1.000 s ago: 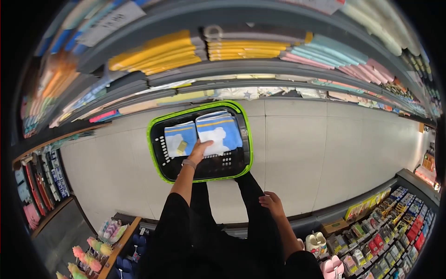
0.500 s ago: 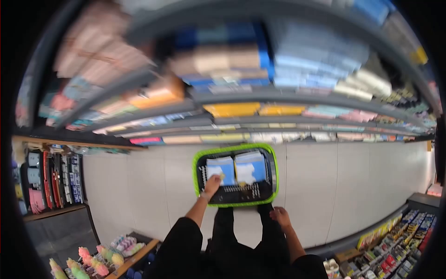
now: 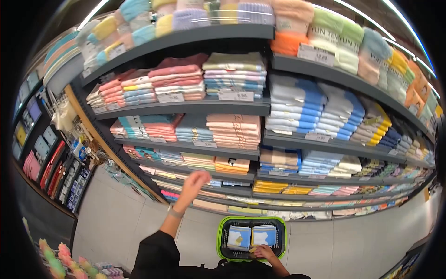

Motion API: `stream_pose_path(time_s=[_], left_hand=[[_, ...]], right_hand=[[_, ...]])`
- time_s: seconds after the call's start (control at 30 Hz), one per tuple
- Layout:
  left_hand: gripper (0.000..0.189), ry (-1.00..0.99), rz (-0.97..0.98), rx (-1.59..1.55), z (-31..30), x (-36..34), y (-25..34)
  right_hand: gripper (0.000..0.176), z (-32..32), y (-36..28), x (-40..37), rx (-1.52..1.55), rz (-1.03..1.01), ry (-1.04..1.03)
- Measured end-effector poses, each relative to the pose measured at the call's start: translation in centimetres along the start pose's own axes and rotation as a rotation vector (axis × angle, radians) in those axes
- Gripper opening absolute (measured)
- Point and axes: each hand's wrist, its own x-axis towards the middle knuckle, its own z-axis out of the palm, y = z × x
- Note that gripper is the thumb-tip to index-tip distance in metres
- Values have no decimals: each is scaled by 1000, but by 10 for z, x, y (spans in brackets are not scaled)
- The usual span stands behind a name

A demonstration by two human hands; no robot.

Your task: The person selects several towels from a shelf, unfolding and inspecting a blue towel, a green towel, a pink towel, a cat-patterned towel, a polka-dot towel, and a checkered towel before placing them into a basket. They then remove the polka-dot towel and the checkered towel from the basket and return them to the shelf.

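Observation:
My left hand [image 3: 199,178] is raised in front of the lower shelves, left of centre, fingers loosely bent and slightly blurred, with nothing seen in it. Behind it are folded orange and cream towels [image 3: 232,165]. On the floor sits a black basket with a bright green rim [image 3: 219,238]. Two stacks of folded blue-and-white towels lie inside, the left stack [image 3: 238,230] and the right stack [image 3: 264,235], side by side. My right hand [image 3: 265,252] reaches over the basket's near side, its fingertips closed at a yellow tag [image 3: 253,249] by the right stack's near edge.
Tall dark shelves [image 3: 186,108] of folded towels with price labels fill the front. More blue-and-white towels [image 3: 297,104] are stacked at right. A wooden-edged rack [image 3: 88,121] stands at left, beside a display of stationery-like items [image 3: 58,160]. Pastel fluffy items [image 3: 53,255] are at lower left.
My view has tilted up toward the shelves. My left hand has left the basket's left towel stack and risen toward the shelves. My right hand has moved from beside my leg into the basket.

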Motion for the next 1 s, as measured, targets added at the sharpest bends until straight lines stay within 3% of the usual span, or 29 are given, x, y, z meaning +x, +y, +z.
stream_pose_path(time_s=[0.03, 0.1, 0.17, 0.23, 0.3, 0.43, 0.5, 0.6, 0.77, 0.87, 0.93, 1.0], left_hand=[[15, 95, 18, 82, 4, 19, 38], [14, 138, 419, 345, 16, 50, 115], [14, 172, 698, 501, 32, 78, 182], [20, 206, 975, 729, 45, 116, 225], [26, 209, 1133, 941, 52, 161, 246], [36, 5, 1053, 990, 50, 228, 248], [46, -99, 781, 1158, 46, 244, 250], [51, -229, 688, 1122, 39, 264, 245], [43, -285, 685, 1171, 32, 281, 245], [39, -193, 608, 1135, 36, 283, 250], [39, -14, 534, 1095, 40, 282, 247], [40, -15, 493, 1018, 41, 304, 235]], right_hand=[[29, 1, -9, -1, -25, 16, 18], [28, -6, -20, 3, -84, 6, 37], [29, -12, -35, -3, -49, -28, 27], [29, -7, -65, -10, 16, -40, 10], [29, -4, -85, -18, 5, -95, 8], [26, 9, -112, -28, 26, -216, -4], [25, 16, -123, -36, 63, -288, -40], [26, 34, -129, -38, 89, -305, -58], [27, 83, -136, -28, 134, -332, 23], [28, 106, -133, -13, 144, -382, -77], [28, 123, -136, -8, 148, -389, -65], [28, 133, -141, -6, 108, -367, -9]])
